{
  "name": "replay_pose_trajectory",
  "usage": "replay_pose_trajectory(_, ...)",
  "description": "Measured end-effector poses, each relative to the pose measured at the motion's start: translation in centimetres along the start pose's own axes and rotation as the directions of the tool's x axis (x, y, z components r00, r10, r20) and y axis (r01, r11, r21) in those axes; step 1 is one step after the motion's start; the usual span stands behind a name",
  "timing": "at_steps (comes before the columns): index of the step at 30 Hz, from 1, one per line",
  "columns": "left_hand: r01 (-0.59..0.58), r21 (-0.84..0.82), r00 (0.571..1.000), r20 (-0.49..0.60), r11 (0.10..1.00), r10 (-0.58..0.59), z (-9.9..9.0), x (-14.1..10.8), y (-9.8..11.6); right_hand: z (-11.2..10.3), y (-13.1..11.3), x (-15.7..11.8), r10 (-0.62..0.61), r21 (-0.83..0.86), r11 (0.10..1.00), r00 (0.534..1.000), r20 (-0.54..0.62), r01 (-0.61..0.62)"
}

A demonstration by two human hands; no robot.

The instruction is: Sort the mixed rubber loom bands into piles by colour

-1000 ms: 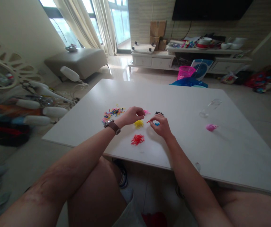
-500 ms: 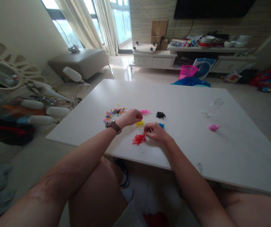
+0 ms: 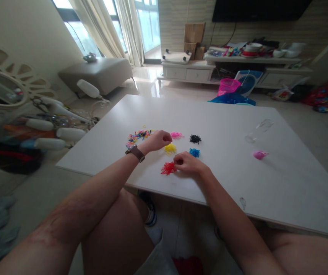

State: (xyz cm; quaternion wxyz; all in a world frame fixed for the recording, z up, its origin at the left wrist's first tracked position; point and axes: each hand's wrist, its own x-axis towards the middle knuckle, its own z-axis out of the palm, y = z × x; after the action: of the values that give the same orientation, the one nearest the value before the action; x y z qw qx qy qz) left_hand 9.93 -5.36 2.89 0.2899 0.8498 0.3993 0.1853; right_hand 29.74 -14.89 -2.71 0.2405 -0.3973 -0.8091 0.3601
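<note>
My left hand (image 3: 158,140), with a brown-strapped watch on its wrist, is closed in a pinch just above the yellow pile (image 3: 169,149). What its fingertips hold, if anything, is too small to make out. At the right edge of the red pile (image 3: 168,168), my right hand (image 3: 189,163) has its fingers curled and pinched; their tips hide whatever is between them. The piles look like small rubber bands. Beyond the hands lie a pink pile (image 3: 177,135), a black pile (image 3: 195,139) and a blue pile (image 3: 194,152). A mixed-colour pile (image 3: 138,136) spreads left of my left hand.
On the white table (image 3: 224,179), a clear bottle-like container (image 3: 259,130) lies towards the right, with a small pink object (image 3: 260,154) near it. A clear piece (image 3: 242,203) rests by the front edge. A pink basket (image 3: 228,87) stands behind the table.
My right hand has lowered slightly against the red pile, uncovering more of the blue one. My left hand has shifted a little up and left, showing more of the yellow pile.
</note>
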Motion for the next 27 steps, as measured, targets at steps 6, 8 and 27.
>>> replay_pose_trajectory(6,0.023,-0.008,0.999,-0.031,1.0,-0.023,-0.6,-0.4,-1.5,0.0,0.0,0.0,0.027,-0.001,1.0,0.999,0.025,-0.027)
replay_pose_trajectory(8,0.038,-0.023,0.998,-0.044,0.999,-0.039,-1.1,-0.6,-1.9,0.0,0.1,-0.1,0.023,0.017,1.0,1.0,0.019,-0.023)
replay_pose_trajectory(27,0.526,-0.281,0.706,-0.382,0.803,-0.597,-7.0,-5.7,-11.3,0.4,0.9,0.3,-0.074,-0.103,0.993,0.981,-0.18,0.056)
